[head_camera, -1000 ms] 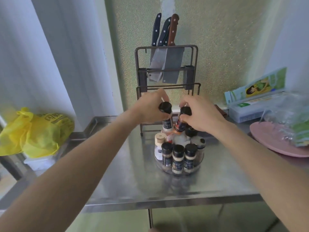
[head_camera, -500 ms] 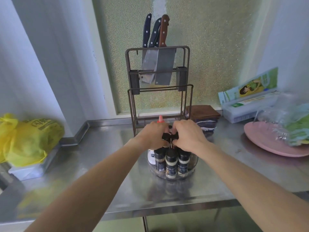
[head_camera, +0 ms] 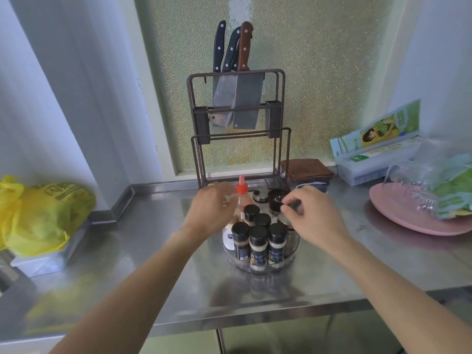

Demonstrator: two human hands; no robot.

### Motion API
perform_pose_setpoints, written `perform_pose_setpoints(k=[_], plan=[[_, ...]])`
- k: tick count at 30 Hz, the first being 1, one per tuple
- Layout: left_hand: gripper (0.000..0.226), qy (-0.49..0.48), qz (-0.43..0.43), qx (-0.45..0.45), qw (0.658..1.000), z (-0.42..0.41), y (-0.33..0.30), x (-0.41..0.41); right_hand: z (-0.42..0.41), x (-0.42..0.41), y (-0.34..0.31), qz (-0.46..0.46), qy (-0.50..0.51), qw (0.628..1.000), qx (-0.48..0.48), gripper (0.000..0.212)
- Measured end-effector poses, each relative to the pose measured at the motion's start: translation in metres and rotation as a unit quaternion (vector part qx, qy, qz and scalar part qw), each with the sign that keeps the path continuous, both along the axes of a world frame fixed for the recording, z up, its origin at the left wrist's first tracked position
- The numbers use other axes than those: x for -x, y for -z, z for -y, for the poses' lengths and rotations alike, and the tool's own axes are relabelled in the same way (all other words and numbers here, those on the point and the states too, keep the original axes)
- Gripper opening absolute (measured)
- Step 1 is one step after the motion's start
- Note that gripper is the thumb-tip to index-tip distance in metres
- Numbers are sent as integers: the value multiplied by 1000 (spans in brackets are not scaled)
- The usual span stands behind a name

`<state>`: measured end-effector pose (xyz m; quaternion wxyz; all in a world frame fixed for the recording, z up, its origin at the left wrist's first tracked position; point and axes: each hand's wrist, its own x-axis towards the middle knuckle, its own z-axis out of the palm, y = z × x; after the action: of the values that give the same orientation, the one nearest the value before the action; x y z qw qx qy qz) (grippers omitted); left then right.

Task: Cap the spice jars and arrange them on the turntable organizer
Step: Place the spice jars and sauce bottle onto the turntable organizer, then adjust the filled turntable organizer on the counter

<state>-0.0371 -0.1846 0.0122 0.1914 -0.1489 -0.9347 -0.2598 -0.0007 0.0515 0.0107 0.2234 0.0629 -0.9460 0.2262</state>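
A clear round turntable (head_camera: 258,267) stands on the steel counter and carries several spice jars. Three black-capped jars (head_camera: 258,245) form its front row, with two more black caps (head_camera: 262,220) behind them. A red-capped sauce bottle (head_camera: 241,198), a silver-lidded jar (head_camera: 260,196) and a dark jar (head_camera: 277,200) stand at the back, and a white jar (head_camera: 228,236) is at the left. My left hand (head_camera: 212,210) hovers blurred beside the red-capped bottle, holding nothing. My right hand (head_camera: 314,215) is loosely curled, with its fingertips by the dark jar's lid.
A metal knife rack (head_camera: 238,129) with cleavers stands right behind the turntable. Folded brown cloths (head_camera: 305,169) lie at the back right. A pink plate (head_camera: 408,215) with plastic-wrapped greens and a wrap box (head_camera: 375,154) fill the right side. A yellow bag (head_camera: 43,213) sits at the left.
Both hands lowered two black-capped jars onto the turntable, let go of them and moved apart. The view has tilted down toward the counter.
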Motion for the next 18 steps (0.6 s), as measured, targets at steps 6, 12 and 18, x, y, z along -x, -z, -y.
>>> perform_pose_setpoints(k=[6, 12, 18], plan=[[49, -120, 229, -113, 960, 33, 51, -28, -21, -41, 69, 163, 81, 949, 256, 42], [43, -30, 416, -311, 854, 15, 75, -29, 17, -48, 95, 272, 59, 870, 406, 50], [45, -11, 417, -323, 849, 8, 78, -20, 25, -35, 100, 252, 60, 845, 468, 43]])
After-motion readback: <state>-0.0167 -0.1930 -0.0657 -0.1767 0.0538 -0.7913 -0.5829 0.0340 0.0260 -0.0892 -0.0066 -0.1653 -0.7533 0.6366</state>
